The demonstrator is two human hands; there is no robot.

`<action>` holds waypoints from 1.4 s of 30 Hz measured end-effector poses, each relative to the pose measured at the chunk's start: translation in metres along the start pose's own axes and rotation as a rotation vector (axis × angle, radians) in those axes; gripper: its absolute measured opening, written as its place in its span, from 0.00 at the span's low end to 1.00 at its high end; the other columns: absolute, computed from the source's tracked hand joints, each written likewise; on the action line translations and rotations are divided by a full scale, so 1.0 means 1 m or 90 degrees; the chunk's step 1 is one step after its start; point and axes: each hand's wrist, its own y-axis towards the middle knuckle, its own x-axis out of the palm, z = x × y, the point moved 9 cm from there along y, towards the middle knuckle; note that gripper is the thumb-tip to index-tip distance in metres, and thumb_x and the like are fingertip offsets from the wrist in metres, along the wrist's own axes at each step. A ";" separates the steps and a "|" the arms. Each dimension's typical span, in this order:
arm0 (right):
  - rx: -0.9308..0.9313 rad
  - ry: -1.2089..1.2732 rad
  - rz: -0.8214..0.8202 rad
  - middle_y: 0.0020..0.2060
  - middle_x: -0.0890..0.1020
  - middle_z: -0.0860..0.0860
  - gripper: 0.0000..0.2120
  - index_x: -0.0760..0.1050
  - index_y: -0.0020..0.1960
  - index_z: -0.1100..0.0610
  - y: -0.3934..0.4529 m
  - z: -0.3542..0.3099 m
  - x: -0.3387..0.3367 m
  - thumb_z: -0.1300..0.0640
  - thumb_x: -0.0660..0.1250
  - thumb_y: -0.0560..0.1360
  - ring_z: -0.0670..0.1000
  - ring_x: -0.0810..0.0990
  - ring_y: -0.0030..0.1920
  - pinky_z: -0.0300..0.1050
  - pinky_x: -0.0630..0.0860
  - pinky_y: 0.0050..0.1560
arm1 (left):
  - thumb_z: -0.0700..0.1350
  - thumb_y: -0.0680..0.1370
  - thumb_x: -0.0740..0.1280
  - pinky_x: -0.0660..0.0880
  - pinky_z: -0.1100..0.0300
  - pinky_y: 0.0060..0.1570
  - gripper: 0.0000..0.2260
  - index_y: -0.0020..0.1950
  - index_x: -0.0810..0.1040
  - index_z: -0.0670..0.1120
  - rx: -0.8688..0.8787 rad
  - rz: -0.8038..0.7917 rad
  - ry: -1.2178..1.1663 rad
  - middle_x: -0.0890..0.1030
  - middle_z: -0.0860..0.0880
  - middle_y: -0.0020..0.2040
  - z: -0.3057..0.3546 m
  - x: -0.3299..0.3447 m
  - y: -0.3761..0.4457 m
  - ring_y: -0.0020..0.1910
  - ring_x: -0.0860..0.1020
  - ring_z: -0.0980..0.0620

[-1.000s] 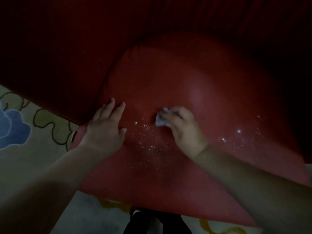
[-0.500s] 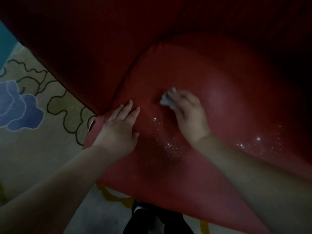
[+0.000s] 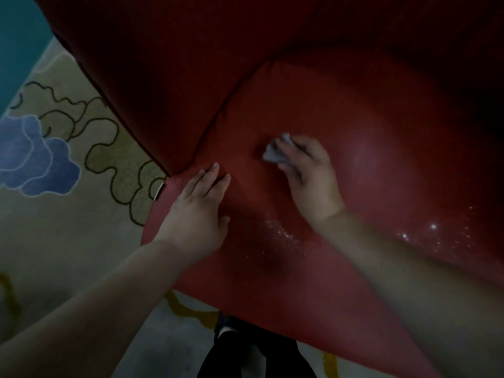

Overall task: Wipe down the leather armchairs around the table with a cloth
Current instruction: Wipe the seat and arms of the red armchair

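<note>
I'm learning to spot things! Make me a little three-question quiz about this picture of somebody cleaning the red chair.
1. True or false: the left hand lies flat on the red seat cushion.
2. What does the right hand hold? A) a spray bottle B) a crumpled grey cloth C) a brush
3. Fill in: the shiny droplets on the seat sit nearer the person than the ____.

Key
1. True: its fingers are straight and pressed on the leather.
2. B: the fingers are curled round the cloth.
3. Cloth: the drops lie by the right wrist, the cloth beyond the knuckles.
</note>
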 end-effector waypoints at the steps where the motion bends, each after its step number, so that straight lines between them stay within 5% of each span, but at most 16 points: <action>1: 0.013 -0.001 -0.019 0.60 0.76 0.58 0.17 0.75 0.64 0.61 0.009 0.001 0.007 0.65 0.66 0.76 0.51 0.72 0.61 0.35 0.63 0.66 | 0.47 0.75 0.68 0.50 0.56 0.74 0.35 0.79 0.56 0.51 0.001 0.009 -0.001 0.50 0.52 0.80 0.000 0.000 -0.001 0.78 0.48 0.50; 3: 0.011 -0.004 -0.075 0.61 0.76 0.57 0.16 0.75 0.65 0.60 0.003 -0.001 0.027 0.63 0.64 0.77 0.46 0.71 0.61 0.33 0.58 0.68 | 0.46 0.75 0.69 0.49 0.57 0.74 0.34 0.78 0.57 0.50 0.003 0.021 -0.002 0.51 0.51 0.80 0.000 0.001 -0.002 0.78 0.49 0.49; 5: -0.055 -0.047 -0.153 0.61 0.77 0.56 0.16 0.76 0.63 0.59 -0.029 -0.012 0.040 0.65 0.63 0.77 0.50 0.71 0.63 0.40 0.58 0.70 | 0.45 0.75 0.69 0.49 0.57 0.73 0.34 0.78 0.58 0.49 -0.001 0.022 -0.002 0.51 0.51 0.80 0.000 0.002 -0.006 0.78 0.49 0.49; 7: -0.113 -0.047 -0.200 0.58 0.79 0.56 0.15 0.79 0.60 0.59 -0.062 -0.019 0.036 0.68 0.65 0.74 0.51 0.72 0.62 0.35 0.57 0.66 | 0.46 0.75 0.68 0.50 0.57 0.72 0.34 0.78 0.58 0.49 0.001 0.018 -0.001 0.51 0.51 0.80 0.000 0.003 -0.011 0.78 0.49 0.50; 10: -0.077 -0.003 -0.106 0.55 0.81 0.56 0.16 0.79 0.59 0.61 -0.066 -0.004 0.010 0.68 0.69 0.72 0.53 0.76 0.56 0.29 0.62 0.62 | 0.48 0.75 0.68 0.48 0.58 0.72 0.35 0.78 0.57 0.50 0.019 0.003 0.022 0.50 0.51 0.80 0.002 0.007 -0.021 0.78 0.48 0.50; 13: -0.024 0.004 0.000 0.55 0.78 0.56 0.16 0.79 0.60 0.60 -0.062 0.003 -0.003 0.64 0.69 0.73 0.57 0.77 0.54 0.41 0.70 0.61 | 0.50 0.75 0.68 0.51 0.56 0.73 0.35 0.79 0.56 0.51 0.006 -0.003 0.029 0.48 0.52 0.80 0.000 0.010 -0.029 0.78 0.47 0.51; 19: -0.090 -0.089 -0.005 0.49 0.80 0.55 0.11 0.83 0.50 0.56 -0.072 -0.007 0.022 0.56 0.75 0.69 0.57 0.76 0.46 0.48 0.74 0.48 | 0.50 0.76 0.67 0.46 0.59 0.73 0.34 0.79 0.55 0.51 0.000 0.006 0.024 0.48 0.52 0.80 0.000 0.017 -0.033 0.78 0.46 0.50; 22: 0.001 -0.052 0.077 0.50 0.79 0.56 0.08 0.82 0.52 0.58 -0.080 0.021 -0.001 0.59 0.71 0.73 0.59 0.77 0.49 0.54 0.76 0.51 | 0.50 0.76 0.67 0.47 0.58 0.73 0.35 0.79 0.55 0.52 0.001 0.005 0.023 0.48 0.52 0.80 -0.003 0.018 -0.036 0.78 0.46 0.51; 25: 0.066 -0.038 0.163 0.49 0.77 0.55 0.10 0.81 0.54 0.57 -0.086 0.021 -0.013 0.60 0.71 0.73 0.57 0.75 0.50 0.50 0.74 0.54 | 0.49 0.75 0.68 0.52 0.54 0.74 0.35 0.79 0.55 0.52 -0.003 0.003 0.023 0.48 0.53 0.80 -0.004 0.017 -0.037 0.78 0.46 0.51; 31: -0.138 -0.098 -0.043 0.51 0.80 0.56 0.10 0.83 0.52 0.55 -0.096 -0.034 0.046 0.60 0.72 0.71 0.59 0.77 0.47 0.53 0.76 0.46 | 0.42 0.74 0.68 0.46 0.61 0.72 0.35 0.78 0.58 0.49 0.027 -0.016 0.010 0.49 0.50 0.80 0.003 0.020 -0.045 0.78 0.47 0.49; 38: 0.014 -0.085 0.110 0.50 0.78 0.56 0.11 0.82 0.55 0.57 -0.106 0.023 -0.020 0.61 0.71 0.72 0.58 0.75 0.50 0.42 0.71 0.55 | 0.51 0.72 0.74 0.50 0.54 0.75 0.42 0.79 0.53 0.54 -0.001 -0.050 0.018 0.42 0.56 0.79 0.003 0.026 -0.047 0.78 0.42 0.53; 42: -0.083 -0.069 0.028 0.54 0.79 0.55 0.14 0.81 0.57 0.54 -0.107 -0.021 0.024 0.59 0.73 0.71 0.57 0.75 0.51 0.48 0.74 0.52 | 0.50 0.70 0.75 0.48 0.57 0.74 0.45 0.79 0.52 0.54 0.008 -0.061 0.045 0.42 0.55 0.80 0.000 0.028 -0.048 0.78 0.42 0.52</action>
